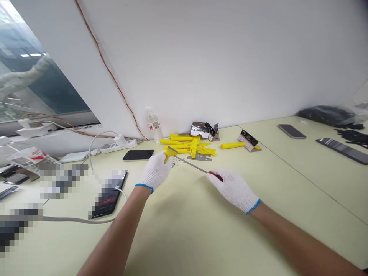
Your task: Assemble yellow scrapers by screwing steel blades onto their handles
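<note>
Both my hands wear white knit gloves with blue cuffs. My left hand [156,170] is closed around a yellow plastic scraper [169,153] with a metal blade edge, held just above the table. My right hand [231,188] grips a screwdriver [198,168] by its red handle, and the thin metal shaft points left up to the scraper's head. Tiny screws or bits lie on the table below the tip. Behind them sits a pile of yellow scrapers [189,145] with loose grey blades [199,157].
A black phone [138,155] and a plastic bottle [154,128] sit behind my left hand. Another phone [109,195] on a cable lies to the left, near a power strip [119,145]. Small boxes [247,140], a lone yellow handle [232,145], a phone [291,131] and dark parts [342,149] lie to the right.
</note>
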